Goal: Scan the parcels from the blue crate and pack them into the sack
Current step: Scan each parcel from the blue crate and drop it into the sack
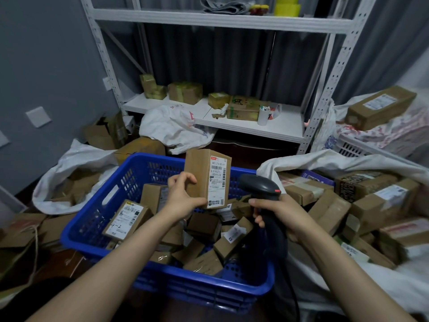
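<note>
**Q:** Which markings are legible on the held parcel (197, 168)?

**A:** See the white shipping label (217, 182) on the face turned to the camera.
- The top line, in large print, appears to read "842 L714 00 411".
- Below it is a horizontal barcode.
- A second barcode runs vertically along the label's right edge.
- A small square code sits near the bottom edge.
- All other print is too small to read.

**Q:** Is anything else legible?

**A:** One item. On the labelled parcel (126, 219) at the near left of the blue crate (97, 205), "4-2" is handwritten at the near end of its white label. The printed lines there are not legible.

**Q:** And the long box (380, 108) at far right, or the white bag (171, 126) by the shelf?

**A:** The box carries a label and the bag has red print. Neither can be read.
</note>
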